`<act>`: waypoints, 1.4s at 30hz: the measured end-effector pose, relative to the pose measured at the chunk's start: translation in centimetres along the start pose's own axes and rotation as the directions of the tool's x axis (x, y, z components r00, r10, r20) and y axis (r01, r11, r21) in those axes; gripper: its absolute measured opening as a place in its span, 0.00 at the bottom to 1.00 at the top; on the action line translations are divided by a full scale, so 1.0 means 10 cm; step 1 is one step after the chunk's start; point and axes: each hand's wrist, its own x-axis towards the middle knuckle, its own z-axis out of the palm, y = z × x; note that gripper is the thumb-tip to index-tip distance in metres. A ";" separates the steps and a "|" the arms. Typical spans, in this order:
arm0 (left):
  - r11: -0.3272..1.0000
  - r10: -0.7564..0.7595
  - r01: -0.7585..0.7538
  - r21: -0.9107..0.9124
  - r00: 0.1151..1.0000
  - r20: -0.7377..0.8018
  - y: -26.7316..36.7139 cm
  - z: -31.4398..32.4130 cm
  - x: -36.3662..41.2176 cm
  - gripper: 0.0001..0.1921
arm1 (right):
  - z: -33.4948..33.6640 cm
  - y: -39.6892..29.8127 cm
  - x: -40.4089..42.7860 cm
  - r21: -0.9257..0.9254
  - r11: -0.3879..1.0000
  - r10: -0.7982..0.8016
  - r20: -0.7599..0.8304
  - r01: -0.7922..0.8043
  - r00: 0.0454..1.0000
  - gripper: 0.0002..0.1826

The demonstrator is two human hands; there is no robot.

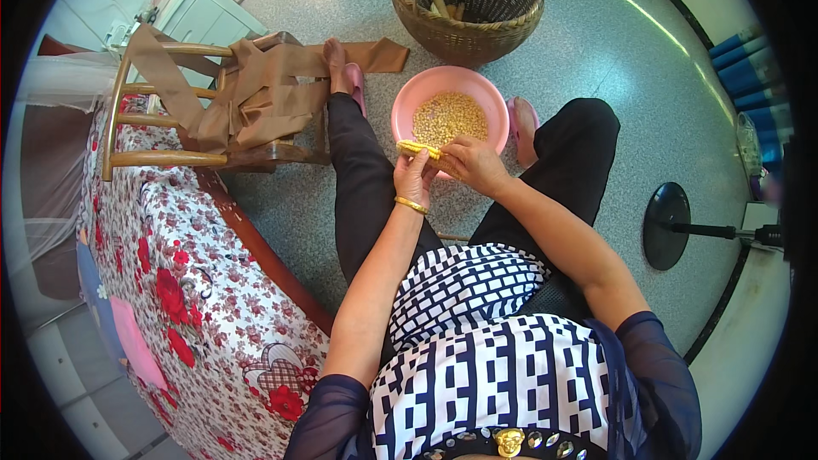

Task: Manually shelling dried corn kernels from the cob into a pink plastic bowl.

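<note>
An ear of yellow corn (418, 149) lies across both hands, above the near rim of a pink plastic basin (404, 99). My left hand (414, 179) grips it from below, thumb along its near side; a gold bangle circles that wrist. The fingers of my right hand (476, 165) press on the ear's right part and cover some of it. Rows of kernels still show at its left end. Loose corn kernels (450, 116) cover the bottom of the basin, which stands on the floor between my feet.
Just beyond the basin, a woven basket (470, 35) with a tall handle holds several corn cobs (441, 5). A wooden chair (275, 150) draped with brown cloth (255, 86) stands at left, beside a bed with a floral cover (217, 281). A round black stand base (666, 225) is at right.
</note>
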 end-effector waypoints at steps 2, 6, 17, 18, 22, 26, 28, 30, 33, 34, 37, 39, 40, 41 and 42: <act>1.000 0.007 -0.008 0.012 1.000 0.008 -0.01 0.01 0.00 0.13 | 0.02 0.06 -0.01 -0.049 0.999 -0.014 0.034 0.016 0.999 0.09; 0.999 0.019 -0.018 0.051 1.000 -0.005 0.00 0.03 -0.03 0.14 | 0.00 0.04 0.00 -0.165 0.980 -0.100 0.050 0.107 0.994 0.12; 0.993 0.052 -0.052 0.103 0.999 0.005 0.01 0.08 -0.05 0.15 | 0.06 0.03 -0.03 -0.222 0.975 0.013 0.028 -0.007 1.000 0.11; 0.993 0.081 -0.083 0.085 0.996 0.026 0.00 0.09 -0.05 0.15 | 0.07 0.03 -0.04 -0.181 0.978 0.116 0.035 -0.108 0.993 0.10; 0.989 0.133 -0.139 0.049 0.986 0.105 0.00 0.10 -0.04 0.16 | 0.12 0.10 -0.05 -0.004 0.970 0.241 -0.024 -0.241 0.970 0.07; 0.983 0.172 -0.179 0.041 0.975 0.142 -0.01 0.08 -0.02 0.16 | 0.16 0.22 -0.04 0.118 0.916 0.393 -0.073 -0.383 0.917 0.06; 0.992 0.119 -0.123 0.028 0.985 0.124 0.01 0.06 -0.01 0.16 | 0.12 0.24 -0.01 0.184 0.872 0.475 -0.096 -0.454 0.875 0.07; 0.996 0.084 -0.087 0.020 0.989 0.120 0.02 0.06 -0.02 0.16 | 0.07 0.27 0.02 0.270 0.802 0.577 -0.114 -0.533 0.809 0.07; 0.999 0.037 -0.039 0.015 0.993 0.114 0.03 0.08 -0.05 0.15 | 0.02 0.35 0.08 0.247 0.810 0.583 -0.228 -0.533 0.780 0.07; 0.999 0.026 -0.028 0.018 0.994 0.110 0.04 0.08 -0.05 0.15 | 0.02 0.37 0.09 0.247 0.809 0.583 -0.228 -0.533 0.780 0.07; 1.000 0.008 -0.011 0.023 0.994 0.106 0.03 0.07 -0.05 0.15 | 0.02 0.38 0.11 0.187 0.869 0.495 -0.347 -0.458 0.797 0.08; 1.000 0.004 -0.005 0.007 0.997 0.081 0.03 0.07 -0.05 0.15 | 0.02 0.37 0.07 0.072 0.923 0.385 -0.247 -0.379 0.889 0.10; 1.000 -0.001 0.002 -0.009 0.998 0.056 0.02 0.07 -0.05 0.15 | 0.03 0.35 0.06 0.072 0.922 0.385 -0.247 -0.380 0.889 0.10; 1.000 -0.002 0.003 -0.009 0.998 0.056 0.03 0.08 -0.04 0.15 | 0.05 0.33 0.04 0.047 0.958 0.286 -0.187 -0.283 0.940 0.10; 1.000 -0.005 0.006 -0.019 0.999 0.048 0.03 0.06 -0.03 0.15 | 0.05 0.27 0.03 0.029 0.983 0.182 -0.123 -0.180 0.976 0.11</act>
